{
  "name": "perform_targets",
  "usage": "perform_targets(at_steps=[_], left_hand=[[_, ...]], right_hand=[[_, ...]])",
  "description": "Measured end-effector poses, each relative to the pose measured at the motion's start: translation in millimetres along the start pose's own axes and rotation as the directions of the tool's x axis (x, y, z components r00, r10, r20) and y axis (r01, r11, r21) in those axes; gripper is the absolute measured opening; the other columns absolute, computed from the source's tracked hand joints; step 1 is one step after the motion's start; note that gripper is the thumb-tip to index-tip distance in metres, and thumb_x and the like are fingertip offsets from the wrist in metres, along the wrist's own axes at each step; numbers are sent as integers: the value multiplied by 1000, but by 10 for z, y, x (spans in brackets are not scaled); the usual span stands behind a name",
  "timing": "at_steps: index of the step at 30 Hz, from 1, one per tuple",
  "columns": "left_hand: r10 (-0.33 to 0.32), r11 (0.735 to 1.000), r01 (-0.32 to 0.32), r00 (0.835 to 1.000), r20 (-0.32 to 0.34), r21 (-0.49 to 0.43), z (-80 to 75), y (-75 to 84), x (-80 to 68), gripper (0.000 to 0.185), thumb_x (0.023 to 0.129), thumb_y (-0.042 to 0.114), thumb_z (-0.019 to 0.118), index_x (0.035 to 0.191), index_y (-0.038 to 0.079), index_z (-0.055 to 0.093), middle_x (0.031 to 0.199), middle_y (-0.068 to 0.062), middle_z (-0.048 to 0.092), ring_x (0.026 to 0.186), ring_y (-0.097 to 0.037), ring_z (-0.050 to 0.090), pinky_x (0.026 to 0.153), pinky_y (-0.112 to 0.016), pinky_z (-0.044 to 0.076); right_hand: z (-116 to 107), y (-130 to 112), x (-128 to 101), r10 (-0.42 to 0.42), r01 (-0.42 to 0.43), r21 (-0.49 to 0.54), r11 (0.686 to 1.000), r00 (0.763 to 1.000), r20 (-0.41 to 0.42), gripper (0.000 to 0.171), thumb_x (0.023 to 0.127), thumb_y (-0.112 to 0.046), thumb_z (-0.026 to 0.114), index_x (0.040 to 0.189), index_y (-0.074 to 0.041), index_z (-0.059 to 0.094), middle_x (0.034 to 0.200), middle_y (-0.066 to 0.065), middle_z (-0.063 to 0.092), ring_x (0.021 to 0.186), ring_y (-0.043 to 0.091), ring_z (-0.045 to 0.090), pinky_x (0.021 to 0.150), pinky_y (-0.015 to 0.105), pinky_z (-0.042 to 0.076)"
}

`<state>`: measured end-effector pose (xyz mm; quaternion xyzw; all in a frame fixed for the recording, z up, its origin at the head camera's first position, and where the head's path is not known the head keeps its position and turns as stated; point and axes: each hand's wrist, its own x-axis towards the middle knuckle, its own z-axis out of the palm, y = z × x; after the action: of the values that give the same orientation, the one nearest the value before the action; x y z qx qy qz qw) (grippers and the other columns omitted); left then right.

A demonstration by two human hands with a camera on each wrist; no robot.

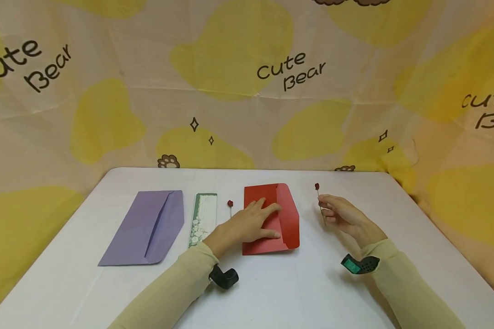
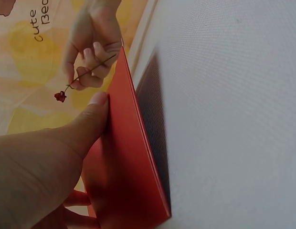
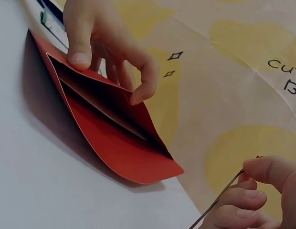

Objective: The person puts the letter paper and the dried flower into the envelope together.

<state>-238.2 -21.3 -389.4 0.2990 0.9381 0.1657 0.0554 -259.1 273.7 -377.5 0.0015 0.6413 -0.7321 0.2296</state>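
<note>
The red envelope (image 1: 261, 249) lies on the white table with its flap to the right; its mouth gapes in the right wrist view. My left hand (image 1: 253, 222) rests on the envelope, fingers spread, the thumb (image 2: 93, 112) and index finger touching the paper near the mouth. To the right, above the table, my right hand (image 1: 343, 214) pinches the thin stem of a small dried red flower (image 2: 60, 97) between thumb and fingertips. In the head view its bloom points up and away. Most of that bloom is hidden in the right wrist view.
Left of the red envelope are a second small red flower (image 1: 230, 204), partly behind my left hand, and a white card with a green floral border (image 1: 206, 210). Farther left lies a purple envelope (image 1: 137, 233). A yellow patterned cloth (image 1: 230, 55) hangs behind the table.
</note>
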Motion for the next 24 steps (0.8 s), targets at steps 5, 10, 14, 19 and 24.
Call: perform_targets(at_steps=[5, 10, 14, 19, 24], left_hand=[[-2, 1000, 2, 1000, 4, -4, 0, -1, -2, 68, 91, 58, 67, 149, 34, 39, 160, -19, 36, 146, -41, 40, 108, -55, 48], [1, 1000, -1, 1000, 5, -6, -17, 2, 5, 68, 91, 58, 67, 148, 34, 39, 160, -19, 35, 147, -41, 39, 109, -56, 48], [-6, 1000, 7, 1000, 3, -2, -33, 7, 13, 68, 91, 58, 67, 148, 35, 39, 161, -19, 35, 147, -41, 39, 108, -56, 48], [-1, 1000, 1, 1000, 8, -6, -33, 9, 22, 68, 91, 58, 67, 148, 34, 39, 161, -20, 34, 147, -43, 39, 109, -57, 47], [-10, 1000, 10, 1000, 6, -14, -5, 0, 17, 69, 90, 58, 67, 149, 35, 39, 161, -20, 34, 146, -43, 39, 108, -58, 48]], right_hand=[[53, -7, -15, -3, 2, 46, 999, 1000, 22, 28, 110, -21, 43, 85, -18, 57, 72, -8, 42, 56, 3, 38, 52, 14, 33], [86, -22, -29, -18, 16, 62, 998, 999, 28, 29, 110, -21, 42, 85, -17, 55, 71, -8, 43, 58, 3, 36, 52, 15, 33], [115, -34, -18, -24, 21, 76, 997, 999, 42, 30, 110, -22, 41, 84, -16, 55, 70, -8, 43, 58, 2, 36, 52, 14, 33], [184, -24, 22, -27, 19, 103, 994, 997, 76, 33, 111, -20, 38, 81, -15, 52, 68, -7, 38, 59, 4, 32, 52, 14, 30], [332, -30, 118, -17, 9, 160, 987, 999, 51, 30, 110, -21, 39, 82, -15, 48, 67, -7, 35, 59, 4, 29, 54, 16, 26]])
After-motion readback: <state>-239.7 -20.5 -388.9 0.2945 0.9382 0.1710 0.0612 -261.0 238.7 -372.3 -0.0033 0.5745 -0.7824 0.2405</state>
